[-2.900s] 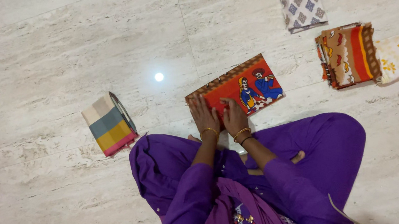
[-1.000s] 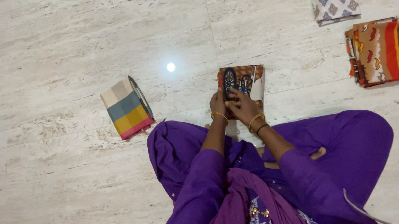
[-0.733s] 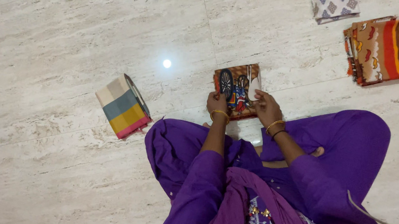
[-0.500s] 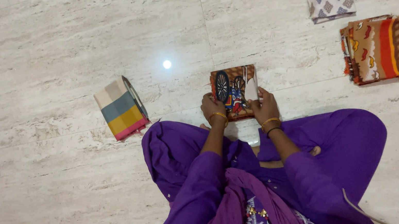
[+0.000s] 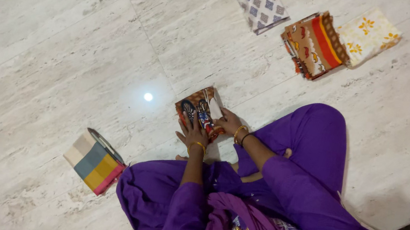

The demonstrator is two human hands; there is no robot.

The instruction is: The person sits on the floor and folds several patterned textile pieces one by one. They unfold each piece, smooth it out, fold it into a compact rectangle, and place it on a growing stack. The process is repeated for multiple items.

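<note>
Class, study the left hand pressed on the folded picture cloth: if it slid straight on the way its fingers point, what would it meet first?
The left hand points up-left over the folded picture cloth. Past the cloth's edge, probably only bare floor; the light spot is merely a reflection.

A person in purple clothing sat cross-legged on a pale marble floor (image 5: 56, 30). Both hands rested on a small folded cloth (image 5: 199, 110) printed with a wheel and figures in red, brown and blue. The left hand (image 5: 192, 133) lay flat on its near edge, fingers spread; the right hand (image 5: 228, 122) touched its right side. A striped folded cloth (image 5: 94, 161) lay near the left knee. Three more folded cloths lay well beyond: a checked one (image 5: 261, 3), a red-and-brown one (image 5: 314, 44) and a cream floral one (image 5: 368, 36).
</note>
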